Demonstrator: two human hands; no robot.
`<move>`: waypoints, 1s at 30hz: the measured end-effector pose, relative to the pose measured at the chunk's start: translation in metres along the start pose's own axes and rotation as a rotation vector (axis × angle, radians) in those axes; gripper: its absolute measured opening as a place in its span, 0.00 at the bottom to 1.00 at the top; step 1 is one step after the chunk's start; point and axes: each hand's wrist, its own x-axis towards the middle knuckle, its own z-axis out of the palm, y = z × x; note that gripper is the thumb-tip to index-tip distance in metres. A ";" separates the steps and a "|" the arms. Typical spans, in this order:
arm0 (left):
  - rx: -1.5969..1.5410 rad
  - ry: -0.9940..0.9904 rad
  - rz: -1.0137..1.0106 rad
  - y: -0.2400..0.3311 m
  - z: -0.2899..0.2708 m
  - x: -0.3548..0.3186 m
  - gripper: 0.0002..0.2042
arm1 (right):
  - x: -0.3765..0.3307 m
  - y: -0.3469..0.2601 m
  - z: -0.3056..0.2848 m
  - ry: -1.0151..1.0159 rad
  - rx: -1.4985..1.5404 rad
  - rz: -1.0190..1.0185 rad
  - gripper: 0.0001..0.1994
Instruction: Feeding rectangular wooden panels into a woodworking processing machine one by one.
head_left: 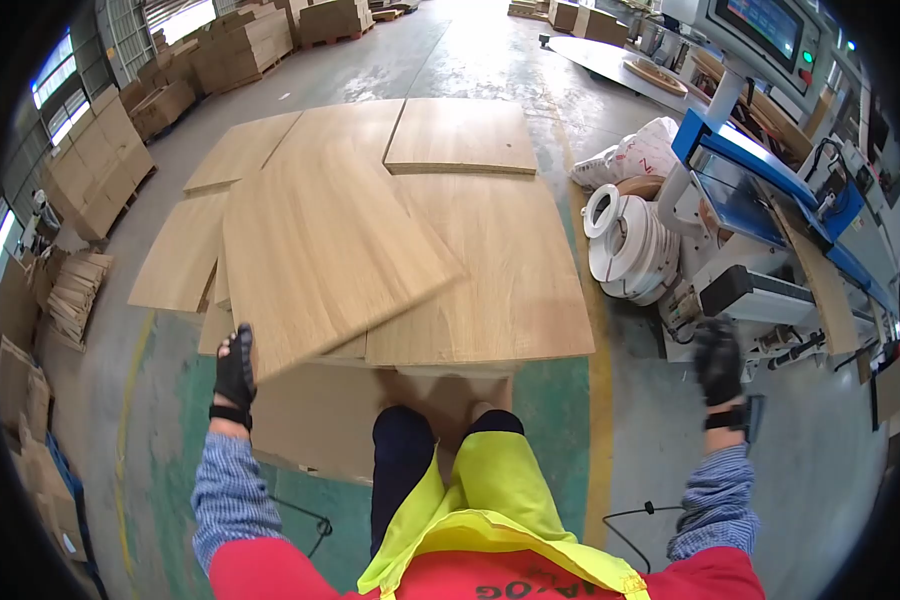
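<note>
My left hand (235, 375), in a black fingerless glove, grips the near left edge of a wood-grain panel (330, 250). This panel lies tilted askew across several other wood-grain boards, its right corner resting over a large board (500, 260). Behind it a smaller board (462, 135) sits at the far right of the stack. Out to the right, away from the boards, my right hand (720, 365) hangs in the air in front of the machine. It also wears a black glove; its fingers are smeared by motion.
At the right stands a blue and white machine (750, 210) with a screen (760, 25). White rolls of edge banding (635, 245) sit beside it. Cardboard stacks (95, 160) line the left. A brown cardboard sheet (320, 415) lies under the boards' near edge, by my legs.
</note>
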 end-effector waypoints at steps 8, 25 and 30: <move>-0.233 -0.013 0.103 0.081 -0.057 -0.088 0.22 | -0.046 0.149 0.212 -0.434 -0.429 0.178 0.23; -1.045 0.606 0.619 0.481 -0.111 0.109 0.11 | -0.152 -0.039 0.029 0.259 0.502 -0.559 0.29; -1.089 0.281 0.741 0.576 -0.140 0.131 0.13 | -0.137 0.009 0.128 0.162 0.138 -0.243 0.26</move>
